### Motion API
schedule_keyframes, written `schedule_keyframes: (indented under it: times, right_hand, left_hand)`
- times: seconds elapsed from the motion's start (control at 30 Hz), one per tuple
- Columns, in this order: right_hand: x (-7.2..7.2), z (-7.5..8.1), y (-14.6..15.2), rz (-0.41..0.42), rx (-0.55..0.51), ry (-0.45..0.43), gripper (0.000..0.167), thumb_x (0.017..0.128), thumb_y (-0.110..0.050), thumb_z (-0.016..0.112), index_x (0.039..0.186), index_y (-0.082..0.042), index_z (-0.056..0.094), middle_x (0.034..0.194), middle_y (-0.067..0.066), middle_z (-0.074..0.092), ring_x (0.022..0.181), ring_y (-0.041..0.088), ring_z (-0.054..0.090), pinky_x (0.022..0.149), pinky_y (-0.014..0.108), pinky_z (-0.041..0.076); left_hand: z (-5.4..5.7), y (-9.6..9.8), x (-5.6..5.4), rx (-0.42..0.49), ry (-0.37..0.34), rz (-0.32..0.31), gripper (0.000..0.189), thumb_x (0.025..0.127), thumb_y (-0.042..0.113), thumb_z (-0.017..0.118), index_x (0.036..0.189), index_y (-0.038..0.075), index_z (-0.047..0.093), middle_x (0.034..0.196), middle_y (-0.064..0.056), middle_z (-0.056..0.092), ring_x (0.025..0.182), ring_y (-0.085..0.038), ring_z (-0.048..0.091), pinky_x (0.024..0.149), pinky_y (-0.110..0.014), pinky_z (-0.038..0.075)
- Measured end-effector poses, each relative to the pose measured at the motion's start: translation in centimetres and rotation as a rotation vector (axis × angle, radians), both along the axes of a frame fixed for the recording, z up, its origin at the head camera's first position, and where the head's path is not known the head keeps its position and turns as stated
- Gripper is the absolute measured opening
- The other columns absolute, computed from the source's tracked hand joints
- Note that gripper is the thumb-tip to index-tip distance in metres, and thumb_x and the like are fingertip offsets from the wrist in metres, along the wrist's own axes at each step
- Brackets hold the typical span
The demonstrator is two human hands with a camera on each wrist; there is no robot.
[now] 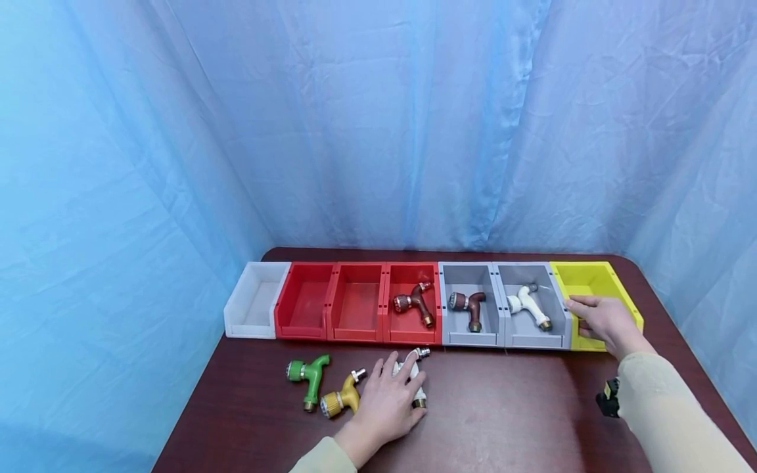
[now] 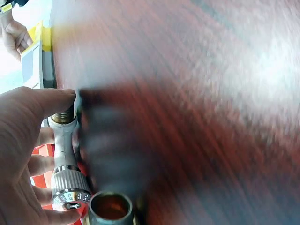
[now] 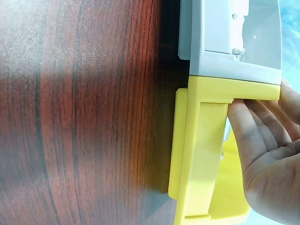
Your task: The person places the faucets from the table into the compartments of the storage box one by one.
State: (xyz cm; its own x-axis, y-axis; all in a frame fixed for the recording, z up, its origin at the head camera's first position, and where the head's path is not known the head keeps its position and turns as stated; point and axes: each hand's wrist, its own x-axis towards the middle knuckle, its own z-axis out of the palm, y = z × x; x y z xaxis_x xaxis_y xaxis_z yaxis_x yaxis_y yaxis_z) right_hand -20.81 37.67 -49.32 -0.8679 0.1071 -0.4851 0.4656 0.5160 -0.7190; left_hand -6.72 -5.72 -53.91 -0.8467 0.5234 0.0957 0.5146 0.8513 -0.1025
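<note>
- Head view: found the pale tap (image 1: pixel 420 391) on the desk (image 1: pixel 497 407), left of the yellow bin (image 1: pixel 582 276) and nearer the wearer, under the left hand (image 1: pixel 387 402).
- Saw that hand spread and loosely bent over it, touching, without a firm grip.
- Judged it stiff, fairly heavy, hard to break, perhaps slippery on the smooth body.
- Noted the yellow tap (image 1: pixel 343 397) and green tap (image 1: pixel 309 378) farther left of the yellow bin, the former close enough to crowd the left hand.
- Saw also a white tap (image 1: pixel 530 307) in the grey bin (image 1: pixel 527 342) adjoining the yellow bin.
- Left wrist view: saw the thumb (image 2: pixel 58 98) at the threaded brass end (image 2: pixel 63 117); judged mid-body a better hold than the ribbed knob (image 2: pixel 69 180), likely to turn.
- Noted an open metal end (image 2: pixel 110 220) beside the knob, obstructing a low grasp.
- Right wrist view: saw the right hand (image 3: pixel 269 154) with fingers inside the yellow bin, near a pale, shiny thing (image 3: pixel 227 130), mostly hidden; could not tell gripping from touching.
</note>
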Motion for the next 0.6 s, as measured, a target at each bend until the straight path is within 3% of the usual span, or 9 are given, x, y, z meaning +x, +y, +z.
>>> schedule_keyframes:
  times: [0.27,0.6]
  right_hand:
    - [0.0,0.0,0.0,0.009,0.005,0.011,0.078,0.102,-0.053,0.056,0.156,-0.002,0.035,0.157,0.032,0.034,0.105,0.024,0.061,0.087,0.036,0.061]
    - [-0.2,-0.1,0.0,0.0,0.007,0.004,0.079,0.101,-0.054,0.057,0.156,-0.002,0.035,0.157,0.032,0.033,0.105,0.023,0.062,0.086,0.035,0.061]
  left_hand:
    - [0.5,-0.7,-0.5,0.033,-0.052,0.014,0.06,0.084,0.058,0.077,0.134,0.026,0.066,0.151,-0.016,0.052,0.131,-0.041,0.055,0.107,-0.053,0.048]
    - [1.0,-1.2,-1.1,0.034,-0.132,0.02,0.06,0.085,0.055,0.078,0.136,0.028,0.064,0.153,-0.014,0.05,0.132,-0.037,0.053,0.102,-0.049,0.052]
